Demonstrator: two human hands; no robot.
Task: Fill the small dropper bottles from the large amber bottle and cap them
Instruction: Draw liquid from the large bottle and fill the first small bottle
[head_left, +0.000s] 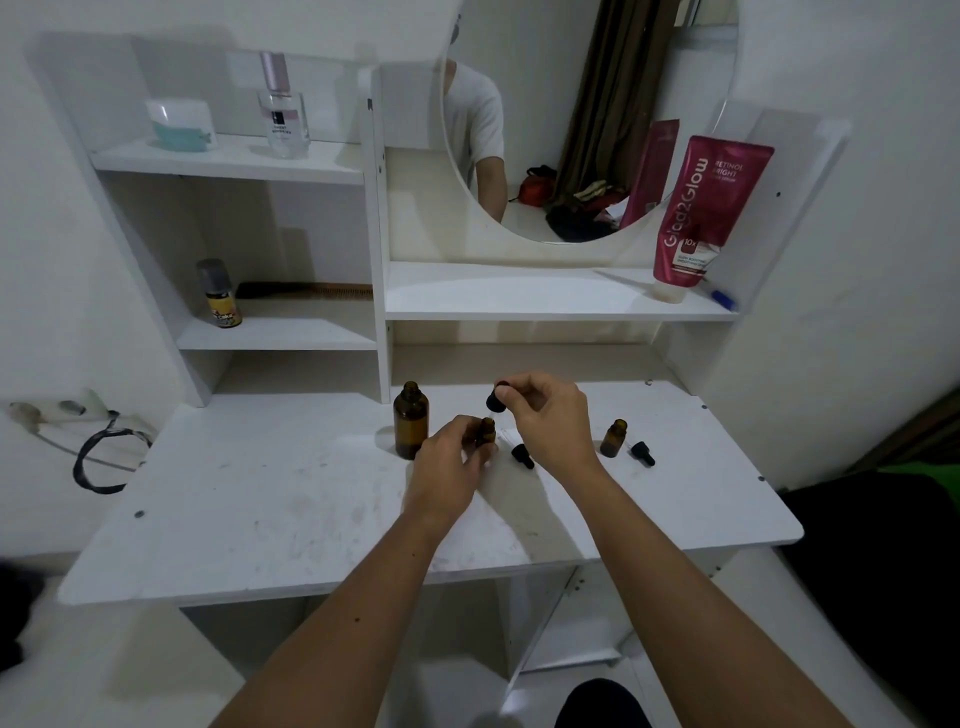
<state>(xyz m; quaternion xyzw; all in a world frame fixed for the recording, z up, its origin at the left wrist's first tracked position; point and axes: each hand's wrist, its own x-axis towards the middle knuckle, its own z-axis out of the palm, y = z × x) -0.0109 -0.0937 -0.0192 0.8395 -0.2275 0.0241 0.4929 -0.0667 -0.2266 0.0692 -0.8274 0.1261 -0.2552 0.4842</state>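
The large amber bottle (411, 420) stands uncapped on the white table (260, 509), just left of my hands. My left hand (451, 462) grips a small amber dropper bottle (486, 431) standing on the table. My right hand (549, 410) holds a black dropper cap (497, 399) a little above that bottle's open neck. A second black dropper cap (522, 455) lies on the table below my right hand. Farther right, another small amber bottle (613, 438) stands open with its dropper cap (643, 453) lying beside it.
Shelves rise behind the table, with a small spray can (220, 294), a comb, a perfume bottle (282, 106) and a red tube (698, 208) next to a round mirror. A black cable (101, 457) hangs at the left wall.
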